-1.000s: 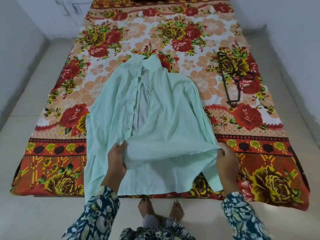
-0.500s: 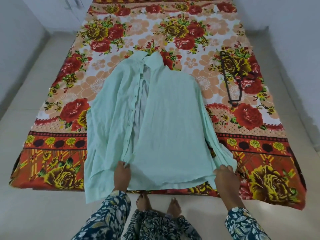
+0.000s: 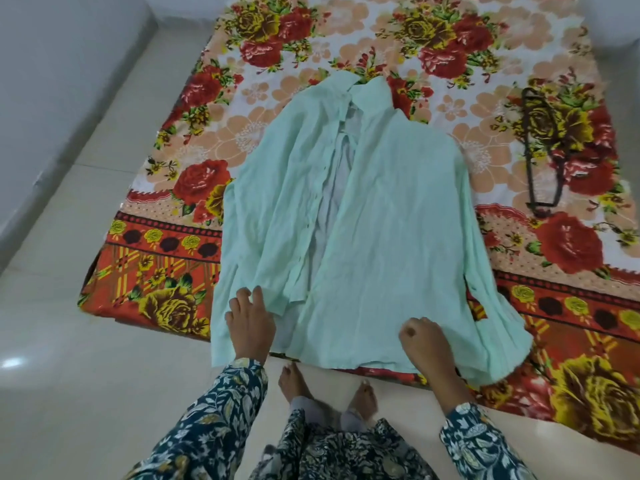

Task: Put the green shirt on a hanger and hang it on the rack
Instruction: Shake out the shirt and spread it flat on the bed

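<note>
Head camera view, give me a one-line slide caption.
Green shirt spread open on floral bedsheet, both hands at its hem, hanger lying beside it.

Home room: floral bedsheet (image 3: 346, 39) on tiled floor (image 3: 86, 375) (plain walls).

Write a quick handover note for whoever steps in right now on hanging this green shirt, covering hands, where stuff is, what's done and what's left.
Left hand: open, fingers spread, flat on the green shirt near its hem.
Right hand: loosely curled at the hem; a grip cannot be confirmed.
Shirt: laid out on the floral bedsheet, collar away from you, front open.
Hanger: dark, lying on the sheet to the shirt's right, untouched.
Rack: not in view.
Done: shirt laid out.
Left: fetch the hanger, slip it into the shoulders, carry it to the rack.
</note>
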